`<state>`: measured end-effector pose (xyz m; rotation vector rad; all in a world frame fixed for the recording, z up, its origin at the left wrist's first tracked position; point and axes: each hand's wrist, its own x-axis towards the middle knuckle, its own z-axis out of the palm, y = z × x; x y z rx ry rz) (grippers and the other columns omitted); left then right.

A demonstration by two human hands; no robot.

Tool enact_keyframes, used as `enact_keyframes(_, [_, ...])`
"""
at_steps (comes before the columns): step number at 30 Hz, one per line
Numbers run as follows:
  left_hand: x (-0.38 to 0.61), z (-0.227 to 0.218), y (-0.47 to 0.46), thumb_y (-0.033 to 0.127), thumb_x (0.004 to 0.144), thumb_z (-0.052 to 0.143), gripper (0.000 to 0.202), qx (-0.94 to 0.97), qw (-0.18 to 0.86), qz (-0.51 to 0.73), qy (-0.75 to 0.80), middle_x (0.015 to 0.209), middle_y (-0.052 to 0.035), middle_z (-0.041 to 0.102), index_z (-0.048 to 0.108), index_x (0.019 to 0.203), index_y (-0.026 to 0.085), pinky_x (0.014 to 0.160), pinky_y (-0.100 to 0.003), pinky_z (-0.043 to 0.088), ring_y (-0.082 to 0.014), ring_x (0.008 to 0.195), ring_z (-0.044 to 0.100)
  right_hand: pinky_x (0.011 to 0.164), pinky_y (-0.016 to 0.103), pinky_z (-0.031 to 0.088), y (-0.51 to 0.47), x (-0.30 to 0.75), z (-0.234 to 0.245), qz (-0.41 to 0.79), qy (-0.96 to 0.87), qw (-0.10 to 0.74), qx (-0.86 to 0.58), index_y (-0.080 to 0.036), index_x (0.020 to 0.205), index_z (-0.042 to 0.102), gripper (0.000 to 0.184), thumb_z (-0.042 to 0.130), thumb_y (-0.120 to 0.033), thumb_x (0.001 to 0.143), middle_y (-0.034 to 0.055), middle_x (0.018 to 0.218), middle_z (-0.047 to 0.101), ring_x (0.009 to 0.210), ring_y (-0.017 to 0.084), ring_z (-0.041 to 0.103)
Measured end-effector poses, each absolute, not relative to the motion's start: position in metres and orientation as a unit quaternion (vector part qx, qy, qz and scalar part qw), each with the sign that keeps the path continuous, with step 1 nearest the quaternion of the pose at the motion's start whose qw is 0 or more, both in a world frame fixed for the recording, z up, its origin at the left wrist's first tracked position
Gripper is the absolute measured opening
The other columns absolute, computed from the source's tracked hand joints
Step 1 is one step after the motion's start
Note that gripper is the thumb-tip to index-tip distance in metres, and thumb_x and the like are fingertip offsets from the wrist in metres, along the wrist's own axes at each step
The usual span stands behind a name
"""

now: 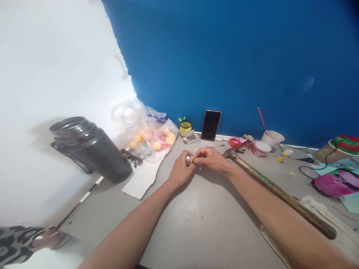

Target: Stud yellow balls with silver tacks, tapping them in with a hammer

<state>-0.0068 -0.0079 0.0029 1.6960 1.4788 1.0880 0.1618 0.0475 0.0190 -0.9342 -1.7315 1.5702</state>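
Observation:
Over the middle of the grey table, my left hand (pixel 180 169) is closed around a small shiny metallic ball (pixel 189 160) with a hint of yellow on its right side. My right hand (pixel 208 156) is pinched right beside the ball, its fingertips at the ball's right edge. Whatever lies between those fingertips is too small to tell. Just beyond the hands stands a small open box (pixel 190 138) of little metal pieces, with a yellow jar (pixel 185 128) behind it.
A dark flask (pixel 98 149) leans at left beside glasses (pixel 133 158), white paper (pixel 143 177) and a clear bag of orange balls (pixel 155 140). A phone (pixel 211 125) rests against the blue wall. A hammer (pixel 280 190) lies beside my right arm, near a white cup (pixel 272 138).

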Motion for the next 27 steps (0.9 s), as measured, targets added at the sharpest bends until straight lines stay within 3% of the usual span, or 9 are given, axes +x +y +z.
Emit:
enact_keyframes(19, [-0.006,-0.002,-0.007,0.021,0.077,0.055,0.011,0.642,0.305,0.392,0.584,0.069,0.0051,0.051,0.046,0.082,0.022,0.064,-0.027,0.033,-0.0144,0.066,0.045,0.065,0.027,0.041,0.046,0.160,0.017,0.586,-0.675,0.283,-0.349,-0.018,0.077,0.068,0.019,0.076,-0.034,0.071,0.0005,0.075,0.068,0.068,0.013,0.056])
enact_keyframes(27, [-0.003,-0.004,-0.007,0.020,0.079,0.054,0.008,0.613,0.295,0.415,0.604,0.067,0.0057,0.047,0.045,0.080,0.022,0.062,-0.026,0.031,-0.0136,0.065,0.044,0.063,0.027,0.043,0.039,0.148,0.019,0.486,-0.725,0.311,-0.378,-0.020,0.075,0.064,0.003,0.063,-0.023,0.074,-0.0009,0.072,0.064,0.064,0.014,0.055])
